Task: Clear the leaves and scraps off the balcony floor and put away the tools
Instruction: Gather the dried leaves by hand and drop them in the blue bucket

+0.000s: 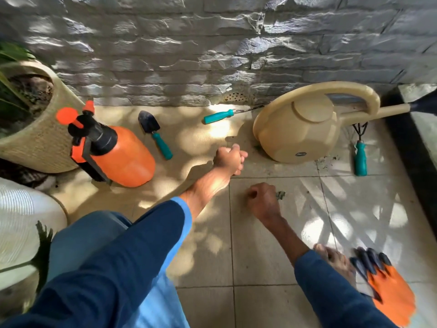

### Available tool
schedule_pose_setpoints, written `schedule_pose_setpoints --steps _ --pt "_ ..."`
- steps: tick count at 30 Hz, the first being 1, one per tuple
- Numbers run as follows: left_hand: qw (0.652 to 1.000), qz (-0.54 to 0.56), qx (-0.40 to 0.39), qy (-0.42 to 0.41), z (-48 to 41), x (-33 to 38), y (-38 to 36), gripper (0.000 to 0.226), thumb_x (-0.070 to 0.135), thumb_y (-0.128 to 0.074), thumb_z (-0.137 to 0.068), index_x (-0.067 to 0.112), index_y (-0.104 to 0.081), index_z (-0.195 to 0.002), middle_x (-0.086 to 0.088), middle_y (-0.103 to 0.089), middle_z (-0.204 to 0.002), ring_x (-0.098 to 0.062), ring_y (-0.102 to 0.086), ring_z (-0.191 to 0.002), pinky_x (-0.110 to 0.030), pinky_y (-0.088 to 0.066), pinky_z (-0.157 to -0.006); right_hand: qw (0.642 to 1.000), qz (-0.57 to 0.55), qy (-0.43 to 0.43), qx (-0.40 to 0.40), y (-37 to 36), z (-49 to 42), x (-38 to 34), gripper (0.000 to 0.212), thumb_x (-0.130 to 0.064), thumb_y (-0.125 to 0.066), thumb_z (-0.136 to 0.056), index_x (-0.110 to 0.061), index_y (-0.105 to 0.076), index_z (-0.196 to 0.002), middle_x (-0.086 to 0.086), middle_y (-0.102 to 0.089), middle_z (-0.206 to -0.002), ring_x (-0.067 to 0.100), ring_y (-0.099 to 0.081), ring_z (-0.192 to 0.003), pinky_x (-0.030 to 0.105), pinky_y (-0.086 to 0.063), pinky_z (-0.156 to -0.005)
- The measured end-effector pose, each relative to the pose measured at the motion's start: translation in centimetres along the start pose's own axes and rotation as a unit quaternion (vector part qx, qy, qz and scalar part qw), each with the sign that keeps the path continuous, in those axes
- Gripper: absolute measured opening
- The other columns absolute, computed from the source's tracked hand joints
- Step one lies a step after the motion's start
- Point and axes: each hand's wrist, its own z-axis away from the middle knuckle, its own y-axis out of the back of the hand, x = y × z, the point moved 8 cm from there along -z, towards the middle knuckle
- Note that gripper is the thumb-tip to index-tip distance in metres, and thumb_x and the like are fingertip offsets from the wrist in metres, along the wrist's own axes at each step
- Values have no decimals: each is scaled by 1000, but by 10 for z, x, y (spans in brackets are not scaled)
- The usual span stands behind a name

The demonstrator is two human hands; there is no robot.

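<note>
Head view: right hand [262, 202] curls against a small, crumpled dark-green scrap [281, 195] on pale tile [260, 256], pinch unclear. Left hand [230, 159] balled tight, contents hidden.

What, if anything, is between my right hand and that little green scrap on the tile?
Nothing visible. The right hand is right beside the green scrap, fingers curled, with only bare tile around it; I cannot tell if they touch. The watering can lies farther back, off that line.
</note>
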Motion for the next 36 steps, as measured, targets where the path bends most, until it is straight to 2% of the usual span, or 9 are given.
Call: schedule_pose_setpoints --steps 3,7,10,14,18,26,32,34,36 --pt "1000 -3 7 23 -1 -7 1 40 20 -40 -105 8 -65 -76 0 -51 -61 -13 -42 -42 -17 -27 -36 987 -111 39 107 110 -74 -86 69 -57 -22 -101 -14 -29 -154 28 -60 -128 43 -17 -151 40 -13 -123" --pt "997 14 -11 78 -1 -20 -8 35 24 -43 -103 5 -68 -88 -7 -58 -67 -18 -52 -53 -26 -44 -50 759 -540 -174 318 248 -215 -186 7 -7 -75 -88 -15 -74 -87 -3 -73 -79 23 -73 -87 36 -61 -84" --pt "986 71 -69 131 7 -23 -24 39 27 -40 -105 4 -71 -112 -13 -73 -94 -23 -71 -83 -34 -61 -71 782 -498 -165 336 253 -227 -196 11 -1 -75 -84 -12 -74 -87 -2 -74 -80 11 -72 -74 35 -62 -73" --pt "972 132 -98 166 7 -26 -38 39 22 -40 -106 4 -66 -82 -8 -69 -64 -17 -68 -52 -22 -52 -45 811 -439 -155 355 251 -223 -191 20 5 -65 -81 -14 -71 -82 -5 -71 -74 9 -67 -67 30 -58 -63" --pt "980 121 -80 136 3 -27 -42 34 23 -38 -104 1 -64 -96 -9 -66 -68 -17 -62 -48 -19 -48 -44 835 -414 -134 337 243 -222 -192 21 2 -63 -81 -15 -74 -87 -9 -73 -79 1 -68 -75 17 -54 -67" --pt "978 151 -51 132 7 -22 -54 39 12 -32 -103 19 -40 -65 8 -33 -41 -5 -26 -27 -9 -13 -32 738 -494 -221 403 210 -177 -128 11 -8 -71 -89 -16 -77 -92 -8 -78 -90 10 -74 -87 34 -59 -80" --pt "937 222 -89 256 -229 -194 -80 59 69 -49 -93 14 -70 -97 -11 -71 -78 -19 -62 -58 -36 -53 -40 831 -383 -336 225 141 -154 -74 23 -4 -75 -83 -22 -74 -96 -7 -74 -97 13 -73 -88 8 -51 -73" --pt "944 256 -20 207 -141 -129 -68 42 31 -39 -106 14 -51 -69 1 -45 -47 -9 -41 -35 -15 -27 -30 833 -398 -336 188 129 -160 -78 31 -15 -83 -78 -22 -72 -106 -9 -70 -95 13 -70 -87 21 -53 -75" --pt "939 274 -157 135 -8 -23 -71 42 15 -32 -106 19 -39 -65 8 -33 -45 -4 -28 -32 -15 -15 -30 856 -366 -325 167 124 -171 -87 46 -25 -88 -73 -30 -67 -114 -10 -61 -94 10 -64 -85 25 -52 -76"
